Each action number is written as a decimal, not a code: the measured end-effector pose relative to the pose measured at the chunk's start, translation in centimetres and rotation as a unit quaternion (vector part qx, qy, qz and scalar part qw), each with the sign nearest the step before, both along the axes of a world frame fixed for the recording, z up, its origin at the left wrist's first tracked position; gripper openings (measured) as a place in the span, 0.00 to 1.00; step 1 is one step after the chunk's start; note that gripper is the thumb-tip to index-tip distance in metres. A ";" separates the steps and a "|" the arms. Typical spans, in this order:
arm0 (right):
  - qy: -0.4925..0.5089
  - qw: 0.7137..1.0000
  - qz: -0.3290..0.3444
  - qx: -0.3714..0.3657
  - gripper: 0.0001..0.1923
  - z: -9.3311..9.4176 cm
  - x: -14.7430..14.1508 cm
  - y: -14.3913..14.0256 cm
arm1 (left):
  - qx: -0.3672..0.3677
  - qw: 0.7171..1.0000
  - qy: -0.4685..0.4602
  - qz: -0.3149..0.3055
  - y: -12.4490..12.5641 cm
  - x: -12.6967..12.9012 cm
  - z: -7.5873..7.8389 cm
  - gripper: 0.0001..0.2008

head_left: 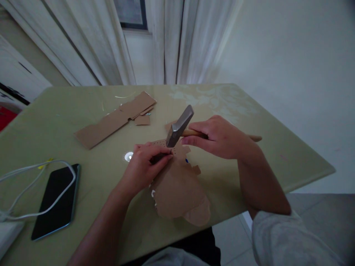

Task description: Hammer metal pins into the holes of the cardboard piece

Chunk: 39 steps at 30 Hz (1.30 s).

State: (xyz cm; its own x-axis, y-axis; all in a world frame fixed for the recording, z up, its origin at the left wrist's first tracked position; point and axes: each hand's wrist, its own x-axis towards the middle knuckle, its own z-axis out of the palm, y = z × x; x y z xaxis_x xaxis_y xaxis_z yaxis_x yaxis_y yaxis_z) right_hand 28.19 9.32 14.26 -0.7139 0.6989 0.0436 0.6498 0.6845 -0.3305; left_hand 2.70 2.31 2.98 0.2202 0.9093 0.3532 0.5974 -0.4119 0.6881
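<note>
My right hand (pixel 219 137) grips the wooden handle of a hammer (pixel 179 126), whose metal head hangs just above a brown cardboard piece (pixel 179 188). That piece lies near the table's front edge and has a row of small punched holes along its far end. My left hand (pixel 145 166) rests on the cardboard and pinches a small dark tool (pixel 158 158), perhaps a punch or nail, directly under the hammer head. The tool's tip is hidden by my fingers.
The table (pixel 249 162) is pale green. A long cardboard strip with scraps (pixel 116 120) lies at the far left middle. A black phone (pixel 57 201) sits at the front left with a white cable (pixel 33 173) looped over it. A small shiny round object (pixel 128 156) lies beside my left hand. Curtains hang behind.
</note>
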 end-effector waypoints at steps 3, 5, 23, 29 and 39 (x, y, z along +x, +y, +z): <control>-0.004 1.000 0.009 -0.030 0.29 0.2 -0.2 -0.1 | 0.001 1.000 0.008 -0.002 0.0 0.0 0.1 0.06; -0.036 0.998 0.012 -0.041 0.28 0.2 -0.3 -0.2 | -0.005 1.000 0.008 -0.011 0.1 0.0 0.1 0.07; -0.064 0.998 0.001 -0.018 0.27 0.0 -0.4 -0.2 | -0.018 1.000 0.006 -0.013 0.0 -0.2 -0.2 0.05; -0.010 0.999 0.013 -0.029 0.28 0.2 0.4 0.0 | -0.021 1.000 0.001 -0.014 0.0 -0.1 -0.3 0.06; -0.072 0.996 0.031 -0.050 0.25 -0.3 -0.7 -0.1 | -0.034 0.998 0.037 -0.036 -0.1 -0.7 0.1 0.12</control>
State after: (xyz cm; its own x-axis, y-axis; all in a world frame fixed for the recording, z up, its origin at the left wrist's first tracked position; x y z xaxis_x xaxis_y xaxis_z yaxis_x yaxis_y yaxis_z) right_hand 27.45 9.21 13.96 -0.7502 0.6482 -0.1305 0.6524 0.6933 -0.3061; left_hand 2.05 2.26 3.03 0.3099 0.9110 0.2720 0.6182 -0.4104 0.6704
